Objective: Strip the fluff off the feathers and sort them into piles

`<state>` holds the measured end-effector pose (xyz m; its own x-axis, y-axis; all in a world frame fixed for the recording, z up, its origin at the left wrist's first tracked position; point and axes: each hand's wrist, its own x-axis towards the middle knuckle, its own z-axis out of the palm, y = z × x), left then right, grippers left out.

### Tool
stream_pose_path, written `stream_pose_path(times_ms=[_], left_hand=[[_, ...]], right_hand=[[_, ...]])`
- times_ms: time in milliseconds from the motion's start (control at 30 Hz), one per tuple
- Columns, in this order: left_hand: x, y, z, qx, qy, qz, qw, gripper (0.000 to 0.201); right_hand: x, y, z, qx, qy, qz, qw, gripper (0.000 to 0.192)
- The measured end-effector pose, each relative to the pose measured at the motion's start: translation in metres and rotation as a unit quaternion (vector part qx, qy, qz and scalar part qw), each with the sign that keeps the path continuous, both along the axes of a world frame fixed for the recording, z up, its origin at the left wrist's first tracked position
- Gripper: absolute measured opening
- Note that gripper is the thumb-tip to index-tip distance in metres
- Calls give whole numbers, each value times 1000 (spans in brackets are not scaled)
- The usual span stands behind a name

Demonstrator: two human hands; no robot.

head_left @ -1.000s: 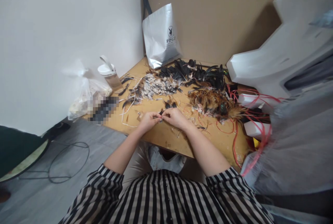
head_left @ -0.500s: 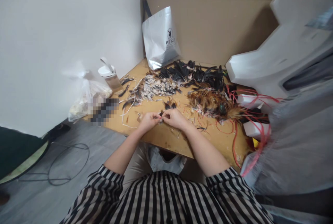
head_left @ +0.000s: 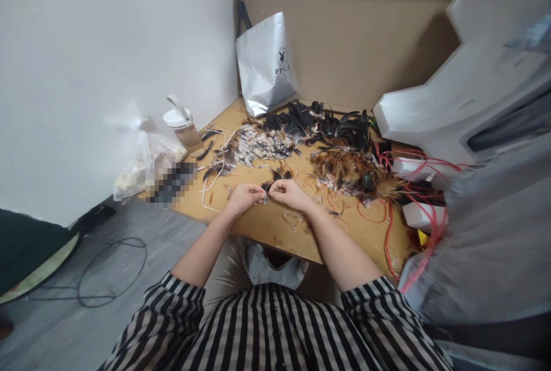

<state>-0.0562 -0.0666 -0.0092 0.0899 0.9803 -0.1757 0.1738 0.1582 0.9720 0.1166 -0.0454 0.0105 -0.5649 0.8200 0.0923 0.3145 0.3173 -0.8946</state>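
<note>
My left hand (head_left: 244,198) is closed in a pinch above the front part of the wooden table (head_left: 253,227). Fingertip to fingertip with it, my right hand (head_left: 289,194) is pinched shut too. A small dark feather (head_left: 266,186) shows between the two sets of fingers; its lower end is mostly hidden. Just beyond the fingers lies a little tuft of brown and black feathers (head_left: 280,173). Farther back are a pile of pale, fluffy-based feathers (head_left: 262,144) and a row of black feathers (head_left: 301,120). Brown-orange feathers (head_left: 348,170) are heaped to the right.
A silver bag (head_left: 267,66) stands at the back. At the left are a lidded drink bottle (head_left: 187,132) and a clear plastic bag (head_left: 148,158). Red strings (head_left: 424,187) trail over the right side near white foam-like pieces (head_left: 424,216). A cable (head_left: 112,242) coils on the floor.
Both hands keep their pinch at nearly the same spot, with only slight finger movement. The feather piles have not moved.
</note>
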Motion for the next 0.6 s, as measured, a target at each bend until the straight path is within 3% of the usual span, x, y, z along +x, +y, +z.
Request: stream_pose_path(times_ms=[200,400,467,600], left_hand=[[-3,2,6,-25,-23,-3,999,24],[-5,2,-1,-15,-14,-37,999,22],[-4,2,-4,-2,0,-38,999,22],[-4,-1,-7,32,21,-36,999,22]], right_hand=[[2,0,4,34,-21,51,998,18],[-1,4,-3,-16,23,-21,999,26],[-3,4,-7,-24,8,-12,1000,28],[-5,4,-14,46,-50,24,997,24]])
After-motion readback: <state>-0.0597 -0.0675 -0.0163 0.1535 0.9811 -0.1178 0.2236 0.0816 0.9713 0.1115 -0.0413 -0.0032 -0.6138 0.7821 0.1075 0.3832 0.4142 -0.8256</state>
